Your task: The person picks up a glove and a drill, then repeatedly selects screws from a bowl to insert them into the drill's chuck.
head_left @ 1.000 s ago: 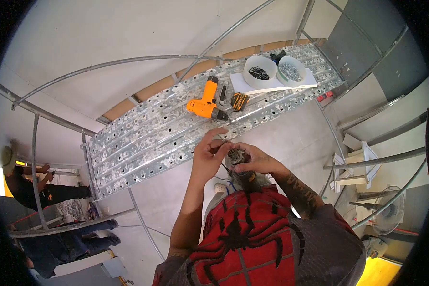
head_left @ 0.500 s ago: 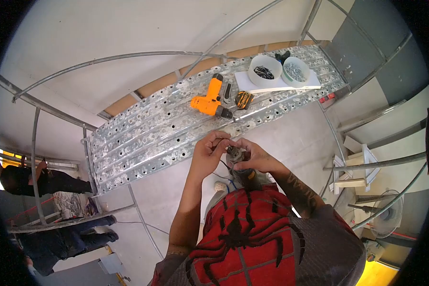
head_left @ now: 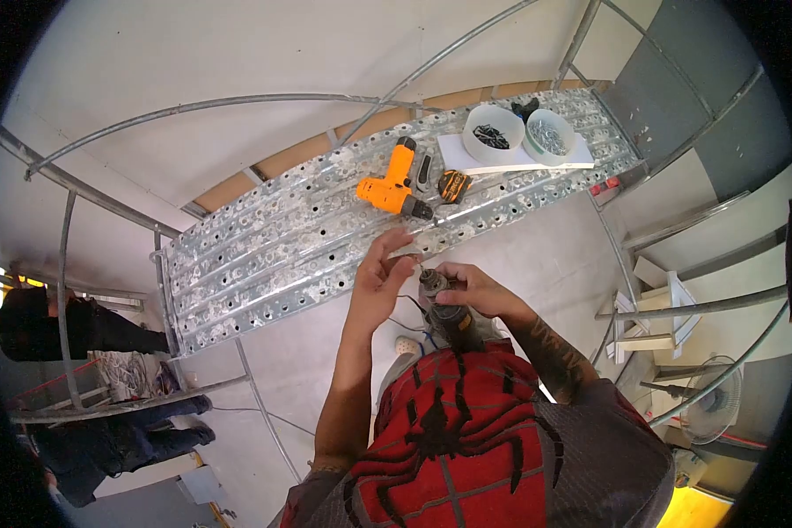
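In the head view my right hand (head_left: 468,290) is wrapped round the upper part of a dark rotary power tool (head_left: 453,321), whose tip points up and away from my body. The tool's lower end lies against my red shirt. Close to the tip, on its left, is my left hand (head_left: 381,275). Its thumb and a finger come together there, the others bent; whatever is between them is too small to make out. A dark cord (head_left: 416,304) shows by the tool.
A perforated metal scaffold plank (head_left: 264,255) bears an orange drill (head_left: 393,187), a utility knife (head_left: 423,172), a tape measure (head_left: 453,186) and two tubs of screws (head_left: 493,138) on a white board. Scaffold pipes (head_left: 229,101) surround me. People in dark clothes (head_left: 123,449) are at left; a fan (head_left: 711,400) stands at right.
My left hand has drawn slightly up and left from the tool's tip, its fingers loosening somewhat. The right hand keeps its hold, its fingers a little lower.
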{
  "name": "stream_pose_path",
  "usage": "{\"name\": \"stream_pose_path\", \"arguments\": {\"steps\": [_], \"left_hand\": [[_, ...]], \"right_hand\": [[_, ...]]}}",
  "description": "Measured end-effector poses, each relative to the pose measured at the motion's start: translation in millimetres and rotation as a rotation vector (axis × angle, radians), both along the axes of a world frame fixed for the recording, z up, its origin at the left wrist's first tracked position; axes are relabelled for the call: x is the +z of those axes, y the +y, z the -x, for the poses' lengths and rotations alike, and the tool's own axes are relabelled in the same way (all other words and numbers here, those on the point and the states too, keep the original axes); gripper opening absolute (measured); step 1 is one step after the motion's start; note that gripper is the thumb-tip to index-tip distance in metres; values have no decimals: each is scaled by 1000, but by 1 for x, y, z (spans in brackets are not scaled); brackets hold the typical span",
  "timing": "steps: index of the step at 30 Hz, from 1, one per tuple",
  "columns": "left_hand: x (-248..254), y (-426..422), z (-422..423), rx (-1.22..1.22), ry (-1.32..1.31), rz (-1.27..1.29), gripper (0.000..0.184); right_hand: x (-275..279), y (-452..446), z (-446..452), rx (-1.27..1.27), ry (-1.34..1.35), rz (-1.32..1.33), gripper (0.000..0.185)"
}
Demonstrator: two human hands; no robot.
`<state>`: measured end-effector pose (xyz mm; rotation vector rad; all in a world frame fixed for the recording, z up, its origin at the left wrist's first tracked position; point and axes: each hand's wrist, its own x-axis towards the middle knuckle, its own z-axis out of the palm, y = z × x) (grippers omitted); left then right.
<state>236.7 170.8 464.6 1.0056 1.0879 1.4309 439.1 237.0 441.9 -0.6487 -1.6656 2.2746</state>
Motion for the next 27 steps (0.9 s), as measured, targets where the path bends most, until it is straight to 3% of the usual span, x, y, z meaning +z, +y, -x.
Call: {"name": "stream_pose_path", "arguments": {"steps": [1, 3, 4, 6, 8, 10, 11, 12, 13, 15, 19, 21, 22, 25, 27], "left_hand": [[-3, -3, 5, 9, 33, 36, 44], [-21, -11, 10, -11, 31, 79, 45], [-33, -15, 11, -31, 29, 124, 45], [-58, -24, 7, -95, 31, 141, 49], [-73, -33, -3, -324, 99, 104, 54], [-72, -41, -17, -488, 237, 207, 70], [-68, -43, -27, -517, 184, 227, 91], [-81, -47, -37, -459, 269, 169, 106], [-111, -47, -50, -402, 220, 112, 108], [-107, -40, -60, -337, 173, 47, 111], [-101, -39, -65, -223, 178, 122, 102], [-96, -42, -62, -155, 162, 132, 98], [-93, -46, -58, -94, 124, 119, 96], [-74, -50, -40, 99, 51, 73, 91], [-35, -67, -30, 264, 144, 173, 91]], "right_hand": [[-1, -2, 1, 0, 0, 0, 51], [-8, -7, 4, -166, -242, -367, 52], [-11, -6, 3, -167, -243, -367, 52], [-19, -3, -1, -251, 56, 32, 54], [-23, 5, -7, -159, 69, 55, 55], [-27, 7, -8, -69, 80, 77, 56], [-27, 5, -6, -174, -113, -165, 54], [-28, 4, -6, -278, -305, -405, 52], [-31, 4, -5, -277, -305, -406, 52], [-33, 10, -2, -430, 68, 9, 55], [-20, 22, -2, -210, 71, 248, 59], [-13, 22, 19, -237, -308, -333, 57], [-11, 23, 30, -205, -301, -345, 57], [3, 33, 71, -65, 161, 34, 52], [15, 42, 94, 113, 137, 218, 53]]}}
